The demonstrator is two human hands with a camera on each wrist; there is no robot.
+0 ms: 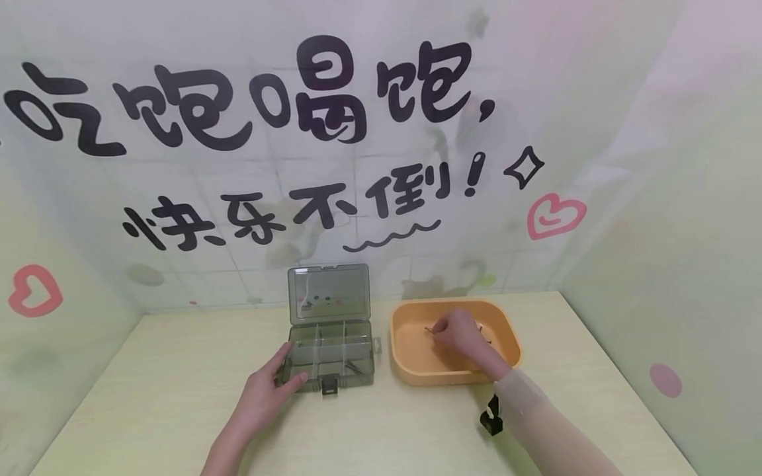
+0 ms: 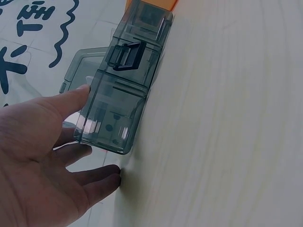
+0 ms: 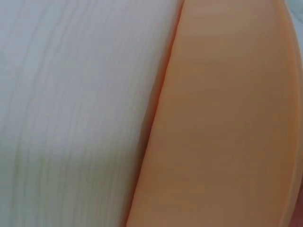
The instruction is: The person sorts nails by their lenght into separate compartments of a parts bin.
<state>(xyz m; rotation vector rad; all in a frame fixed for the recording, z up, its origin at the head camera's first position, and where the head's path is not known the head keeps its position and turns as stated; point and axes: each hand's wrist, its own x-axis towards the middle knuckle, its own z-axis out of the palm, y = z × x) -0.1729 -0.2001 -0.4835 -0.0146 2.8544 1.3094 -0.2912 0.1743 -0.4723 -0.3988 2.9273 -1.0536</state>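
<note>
A clear grey compartment box (image 1: pixel 330 350) stands on the table with its lid (image 1: pixel 329 294) raised at the back. My left hand (image 1: pixel 268 390) holds it by the left end; in the left wrist view the thumb lies at the rim and the lower fingers spread past the end wall. A few small dark screw-like pieces (image 1: pixel 357 367) lie in the front right compartment. Over the orange tray (image 1: pixel 411 377), my right hand (image 1: pixel 461 334) pinches a small thin screw-like piece (image 1: pixel 428 329). More such pieces (image 1: pixel 489 342) lie partly hidden behind that hand.
Tray and box stand side by side with a narrow gap. A black clip-like device (image 1: pixel 491 416) is at the right wrist. Behind the table (image 1: pixel 369 436) rises a wall covering (image 1: pixel 381 198) with black lettering; side panels (image 1: pixel 667 317) flank it.
</note>
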